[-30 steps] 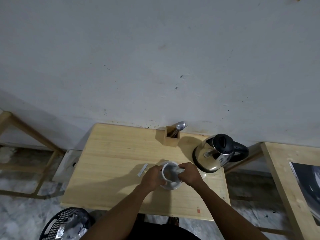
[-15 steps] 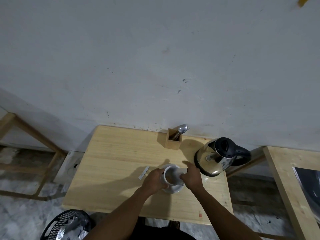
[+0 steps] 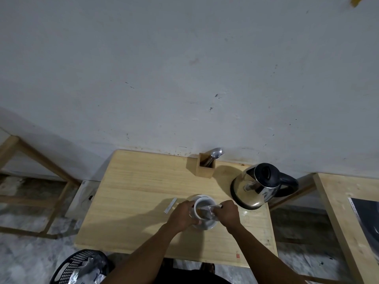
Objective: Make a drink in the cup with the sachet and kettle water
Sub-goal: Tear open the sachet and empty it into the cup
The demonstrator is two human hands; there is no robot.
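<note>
A white cup [image 3: 202,202] stands on a white saucer [image 3: 207,224] near the front of the wooden table [image 3: 131,201]. My left hand [image 3: 182,217] wraps the cup's left side. My right hand [image 3: 227,214] pinches a silvery sachet [image 3: 211,211] tilted over the cup's mouth; brownish contents show inside the cup. A torn-off sachet strip [image 3: 170,205] lies on the table just left of my left hand. The steel kettle [image 3: 257,186] with a black lid and handle sits to the right of the cup.
A wooden holder [image 3: 206,169] with a metal spoon [image 3: 216,153] stands at the table's back edge against the wall. A black mesh bin [image 3: 80,267] with crumpled wrappers sits on the floor front left. Another wooden table [image 3: 336,212] is on the right.
My right hand has shifted from gripping the sachet low at the cup's rim to pinching it tilted over the cup. The left hand stays on the cup.
</note>
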